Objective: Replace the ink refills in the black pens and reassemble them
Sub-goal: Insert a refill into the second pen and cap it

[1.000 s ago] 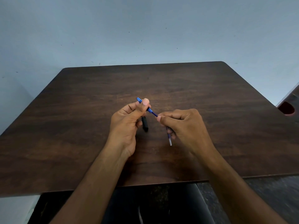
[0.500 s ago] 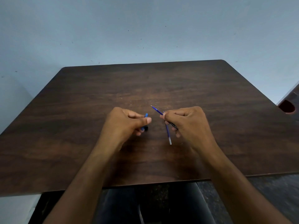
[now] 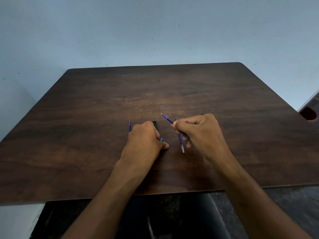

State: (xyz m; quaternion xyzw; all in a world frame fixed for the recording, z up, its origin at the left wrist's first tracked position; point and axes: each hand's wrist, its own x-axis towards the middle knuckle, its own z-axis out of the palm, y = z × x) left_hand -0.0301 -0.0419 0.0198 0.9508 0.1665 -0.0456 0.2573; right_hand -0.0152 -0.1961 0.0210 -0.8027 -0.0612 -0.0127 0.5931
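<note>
The black pens are in pieces here: the right hand (image 3: pixel 202 133) has its fingers curled shut around a black barrel (image 3: pixel 184 134) with white lettering, and a thin blue refill (image 3: pixel 166 118) sticks out of the barrel's far end past the fingertips (image 3: pixel 174 125). A second blue refill (image 3: pixel 180 141) crosses under the same hand, its pale tail end pointing toward the near edge of the table (image 3: pixel 224 94). The left hand (image 3: pixel 144 142) lies knuckles-up on the wood, fingers bent over something; whether it grips is hidden, though a small blue piece (image 3: pixel 161 139) shows by the thumb and a black pen part (image 3: pixel 155 124) pokes out beyond the knuckles. Another blue refill tip (image 3: pixel 129 125) shows just left of that hand. These refills look light, slim and bendy, so a pinch near the middle should steer them best; the barrel is stiff and likely smooth. No container for the parts shows; only a reddish hollow (image 3: pixel 309 114) at the right edge.
</note>
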